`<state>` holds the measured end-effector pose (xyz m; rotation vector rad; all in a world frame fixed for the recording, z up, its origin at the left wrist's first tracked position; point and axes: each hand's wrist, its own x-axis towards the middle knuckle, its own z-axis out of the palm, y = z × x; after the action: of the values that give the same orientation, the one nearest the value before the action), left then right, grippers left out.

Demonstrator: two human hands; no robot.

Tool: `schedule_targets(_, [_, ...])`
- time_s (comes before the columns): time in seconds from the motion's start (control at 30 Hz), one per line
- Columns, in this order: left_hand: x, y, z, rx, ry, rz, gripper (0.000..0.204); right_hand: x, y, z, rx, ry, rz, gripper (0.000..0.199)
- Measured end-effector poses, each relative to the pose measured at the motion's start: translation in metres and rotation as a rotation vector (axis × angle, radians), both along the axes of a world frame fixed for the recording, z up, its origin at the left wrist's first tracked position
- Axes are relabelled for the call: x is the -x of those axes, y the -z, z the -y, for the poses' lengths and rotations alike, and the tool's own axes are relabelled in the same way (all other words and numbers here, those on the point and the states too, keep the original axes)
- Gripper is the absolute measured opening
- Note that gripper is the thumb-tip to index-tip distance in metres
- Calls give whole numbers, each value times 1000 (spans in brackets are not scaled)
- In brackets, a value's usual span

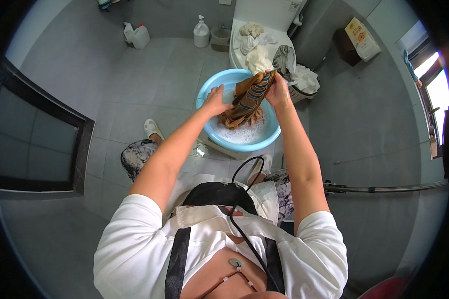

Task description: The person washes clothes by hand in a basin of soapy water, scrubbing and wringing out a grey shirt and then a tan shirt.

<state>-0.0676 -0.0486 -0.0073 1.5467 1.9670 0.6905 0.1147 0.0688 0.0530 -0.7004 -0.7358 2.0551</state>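
A wet brown cloth with dark curved stripes (248, 99) is stretched between my two hands over a light blue basin (212, 87) of soapy water. My left hand (215, 98) grips its lower end near the basin's left rim. My right hand (276, 89) holds the upper end, raised above the basin's far right rim. The cloth's bottom trails into the foam.
A white toilet (264, 20) behind the basin carries a heap of pale cloths (257, 47). A basket with more laundry (304, 82) sits to the right. Detergent jugs (137, 35) and a pump bottle (201, 34) stand on the grey tiled floor. A metal rail (384, 188) runs at right.
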Motion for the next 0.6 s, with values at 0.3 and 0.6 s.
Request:
schedule_targets(0.3, [13, 3, -44, -385, 231, 244, 54, 15, -74, -15, -100, -145, -251, 24])
schedule_targets(0.6, [16, -21, -43, -475, -19, 610, 27, -10, -19, -7, -60, -57, -115, 16])
